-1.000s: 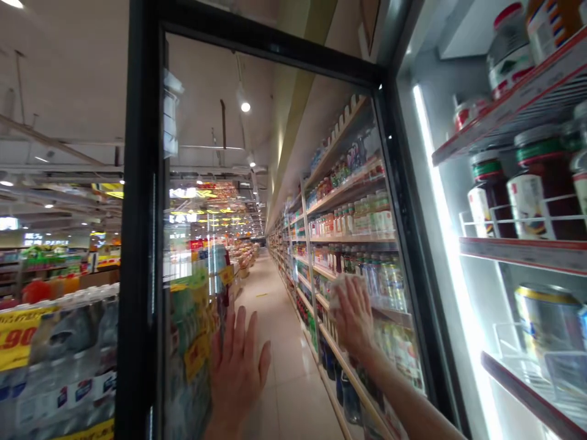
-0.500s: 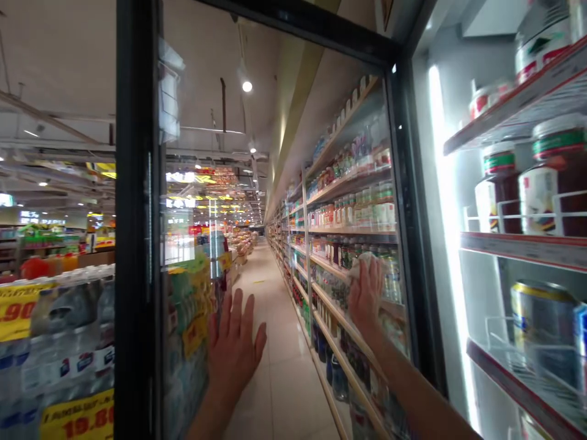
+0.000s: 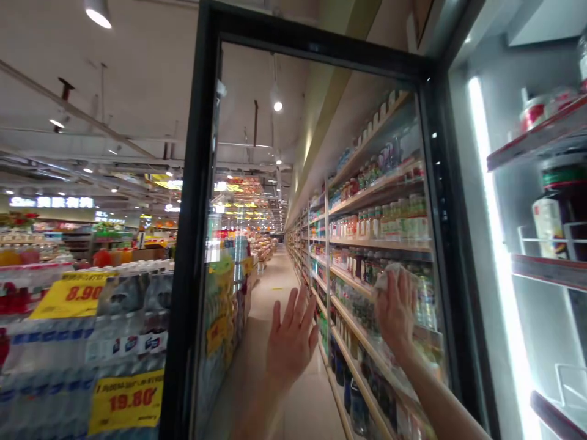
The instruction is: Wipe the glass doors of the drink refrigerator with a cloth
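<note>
Beside the door (image 3: 192,214), "19.80" sign (image 3: 126,400)

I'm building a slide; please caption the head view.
Right hand holds a pale cloth against a glass door; left hand open.

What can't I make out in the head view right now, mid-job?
Pale cloth: head view, partly hidden behind the right hand.
Left hand: head view, palm hidden by its back.
Door frame: head view, bottom cut off by the lower edge.
Dark bottle: head view, cut off by the right edge.
</note>
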The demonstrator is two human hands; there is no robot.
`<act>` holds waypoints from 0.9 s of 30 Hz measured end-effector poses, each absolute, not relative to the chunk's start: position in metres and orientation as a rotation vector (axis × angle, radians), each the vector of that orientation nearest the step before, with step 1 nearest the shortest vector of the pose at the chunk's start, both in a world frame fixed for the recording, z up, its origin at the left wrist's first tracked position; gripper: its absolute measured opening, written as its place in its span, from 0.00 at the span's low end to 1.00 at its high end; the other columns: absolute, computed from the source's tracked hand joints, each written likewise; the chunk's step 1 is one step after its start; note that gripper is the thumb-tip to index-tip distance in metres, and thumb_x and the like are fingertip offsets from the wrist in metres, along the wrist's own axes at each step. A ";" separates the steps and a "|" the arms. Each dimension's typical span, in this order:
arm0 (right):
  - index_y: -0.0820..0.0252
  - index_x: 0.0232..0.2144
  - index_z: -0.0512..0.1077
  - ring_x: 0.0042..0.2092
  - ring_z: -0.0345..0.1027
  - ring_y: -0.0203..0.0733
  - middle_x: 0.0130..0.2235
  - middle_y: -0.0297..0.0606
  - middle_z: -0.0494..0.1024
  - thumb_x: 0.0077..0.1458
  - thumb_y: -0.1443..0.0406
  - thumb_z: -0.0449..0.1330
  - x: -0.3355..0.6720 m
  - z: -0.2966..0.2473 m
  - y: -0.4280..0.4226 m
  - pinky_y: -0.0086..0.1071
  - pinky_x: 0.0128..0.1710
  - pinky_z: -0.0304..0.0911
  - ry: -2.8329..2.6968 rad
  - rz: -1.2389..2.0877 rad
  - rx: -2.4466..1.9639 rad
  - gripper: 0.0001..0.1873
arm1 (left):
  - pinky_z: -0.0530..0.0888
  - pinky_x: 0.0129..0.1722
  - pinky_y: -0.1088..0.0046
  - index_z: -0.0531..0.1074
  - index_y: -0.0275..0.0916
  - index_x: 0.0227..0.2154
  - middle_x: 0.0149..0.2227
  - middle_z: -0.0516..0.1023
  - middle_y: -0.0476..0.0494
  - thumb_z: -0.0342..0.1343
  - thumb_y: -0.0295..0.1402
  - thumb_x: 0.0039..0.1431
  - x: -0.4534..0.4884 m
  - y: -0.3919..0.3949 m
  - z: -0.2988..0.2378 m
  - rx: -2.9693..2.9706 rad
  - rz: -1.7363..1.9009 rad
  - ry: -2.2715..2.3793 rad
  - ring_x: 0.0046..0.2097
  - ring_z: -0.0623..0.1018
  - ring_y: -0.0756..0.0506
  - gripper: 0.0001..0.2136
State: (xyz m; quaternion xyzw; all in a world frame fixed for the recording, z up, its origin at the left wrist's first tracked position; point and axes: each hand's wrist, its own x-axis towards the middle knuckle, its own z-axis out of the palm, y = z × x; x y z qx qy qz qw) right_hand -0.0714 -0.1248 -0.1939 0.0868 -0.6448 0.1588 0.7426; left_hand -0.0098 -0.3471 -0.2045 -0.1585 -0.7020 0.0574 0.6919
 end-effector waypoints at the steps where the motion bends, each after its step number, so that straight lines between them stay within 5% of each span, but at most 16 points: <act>1: 0.57 0.64 0.43 0.66 0.40 0.54 0.65 0.48 0.49 0.61 0.65 0.45 -0.071 -0.192 -0.126 0.58 0.59 0.48 -1.394 0.382 0.151 0.31 | 0.42 0.65 0.60 0.57 0.42 0.59 0.60 0.63 0.44 0.48 0.40 0.60 -0.010 -0.347 -0.205 -0.356 0.122 -1.570 0.66 0.51 0.46 0.25; 7: 0.51 0.63 0.49 0.66 0.43 0.50 0.65 0.40 0.51 0.58 0.66 0.48 -0.064 -0.197 -0.137 0.53 0.62 0.47 -1.475 0.123 0.595 0.30 | 0.42 0.65 0.61 0.58 0.42 0.59 0.60 0.63 0.44 0.49 0.40 0.60 -0.006 -0.348 -0.205 -0.368 0.095 -1.568 0.66 0.50 0.47 0.25; 12: 0.58 0.63 0.48 0.66 0.43 0.53 0.65 0.47 0.51 0.60 0.66 0.45 -0.074 -0.187 -0.115 0.57 0.60 0.47 -1.328 0.399 0.203 0.29 | 0.41 0.65 0.61 0.59 0.41 0.58 0.61 0.61 0.44 0.49 0.39 0.59 -0.004 -0.347 -0.204 -0.366 0.121 -1.582 0.66 0.48 0.47 0.24; 17: 0.52 0.63 0.48 0.65 0.44 0.51 0.65 0.43 0.53 0.59 0.65 0.47 -0.073 -0.194 -0.118 0.54 0.61 0.47 -1.452 0.215 0.488 0.30 | 0.41 0.65 0.61 0.59 0.41 0.58 0.60 0.62 0.44 0.48 0.39 0.60 -0.005 -0.348 -0.204 -0.370 0.113 -1.582 0.66 0.48 0.47 0.24; 22: 0.57 0.64 0.47 0.66 0.42 0.53 0.65 0.48 0.50 0.60 0.66 0.45 -0.070 -0.202 -0.123 0.58 0.60 0.46 -1.375 0.423 0.206 0.30 | 0.41 0.65 0.61 0.59 0.41 0.58 0.60 0.61 0.43 0.49 0.39 0.60 -0.007 -0.348 -0.204 -0.389 0.074 -1.587 0.66 0.48 0.47 0.24; 27: 0.52 0.63 0.48 0.66 0.42 0.52 0.65 0.41 0.50 0.58 0.67 0.48 -0.071 -0.213 -0.129 0.55 0.61 0.48 -1.496 0.168 0.570 0.31 | 0.42 0.64 0.60 0.60 0.39 0.58 0.60 0.62 0.41 0.48 0.38 0.60 -0.006 -0.348 -0.201 -0.407 0.080 -1.562 0.66 0.47 0.47 0.23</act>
